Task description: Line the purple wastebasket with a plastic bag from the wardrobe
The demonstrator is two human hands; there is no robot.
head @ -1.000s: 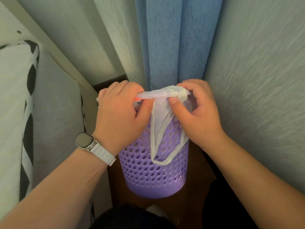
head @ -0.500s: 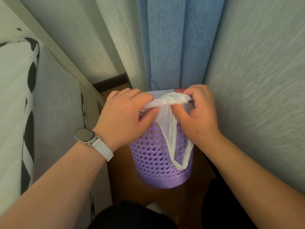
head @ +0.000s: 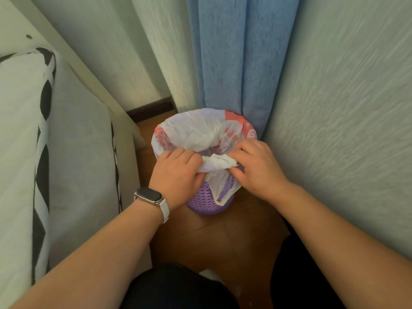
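Note:
The purple wastebasket (head: 200, 200), perforated plastic, stands on the wooden floor in a corner. A white plastic bag (head: 196, 132) with red print lies inside it, its edge folded over the far and side rim. At the near rim, my left hand (head: 178, 175) and my right hand (head: 256, 168) each pinch the gathered white edge of the bag between them. One bag handle loop hangs down the outside of the basket below my hands. The basket's near rim is hidden under my hands.
A blue curtain (head: 234, 63) hangs right behind the basket. A textured pale wall (head: 345, 130) closes the right side. A bed with a white and black patterned cover (head: 33, 152) fills the left. Brown floor (head: 223, 237) lies between my dark-clad knees.
The basket has sunk lower and farther from the camera, onto the floor. The bag's open mouth over the rim has come into view. Both hands kept their grip on the bunched edge.

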